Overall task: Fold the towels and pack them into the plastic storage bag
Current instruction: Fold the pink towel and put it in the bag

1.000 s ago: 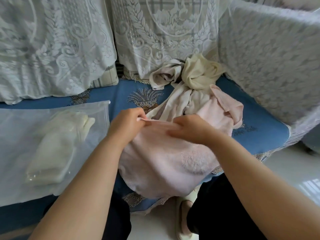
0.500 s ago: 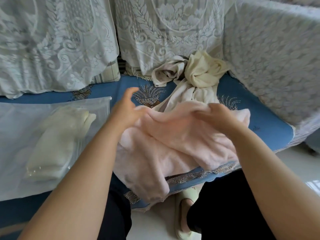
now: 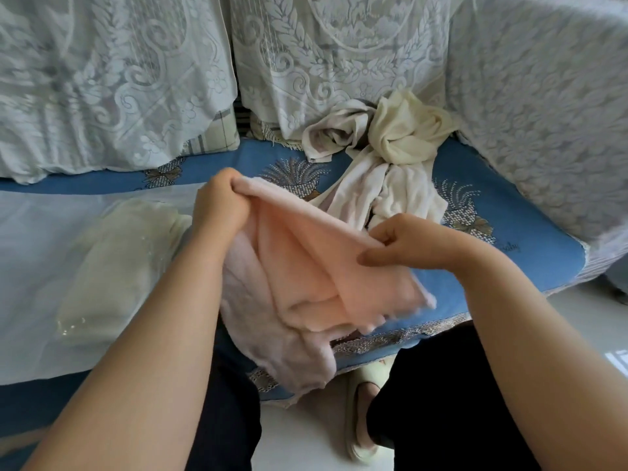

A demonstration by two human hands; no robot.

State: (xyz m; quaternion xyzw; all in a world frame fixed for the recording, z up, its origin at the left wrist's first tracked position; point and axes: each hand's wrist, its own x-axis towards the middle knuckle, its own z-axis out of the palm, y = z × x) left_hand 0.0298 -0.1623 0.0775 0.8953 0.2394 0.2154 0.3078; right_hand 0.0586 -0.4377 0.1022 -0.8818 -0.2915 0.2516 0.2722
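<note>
Two hands hold one pink towel [image 3: 306,263] above the blue sofa seat [image 3: 503,263]. At left lies your plastic storage bag [image 3: 44,239], a folded cream towel [image 3: 112,266] inside. Your left hand [image 3: 217,205] grips the towel's upper edge; your right hand [image 3: 411,246] pinches its right edge. Behind, unfolded towels [image 3: 390,154] lie heaped.
</note>
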